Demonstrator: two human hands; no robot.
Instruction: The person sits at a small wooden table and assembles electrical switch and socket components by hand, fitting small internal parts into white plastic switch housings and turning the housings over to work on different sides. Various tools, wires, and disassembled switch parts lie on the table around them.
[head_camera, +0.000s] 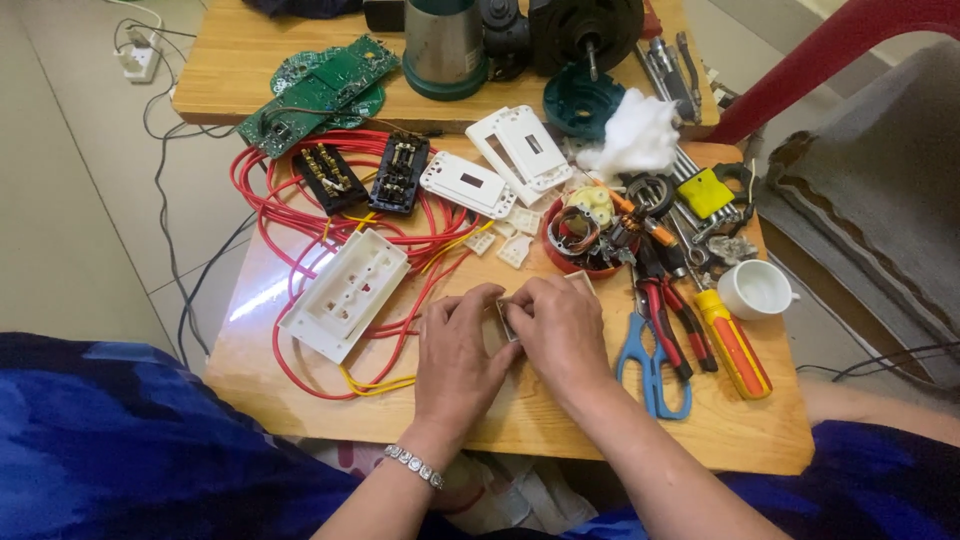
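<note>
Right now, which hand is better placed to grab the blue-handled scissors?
Right, probably. The right hand lies just beside the blue-handled scissors, with bare table between. The left hand sits on the far side of the small white part both hands pinch, nearer the red wires.

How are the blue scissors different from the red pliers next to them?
The blue-handled scissors have looped handles with finger holes; the red-handled pliers have long, straight grips. The scissors lie nearer the table's front edge, while the pliers reach farther back toward the red bowl. The scissors' blades are mostly hidden under the pliers, which lie on top. Both rest untouched on the wooden table, right of the hands.
</note>
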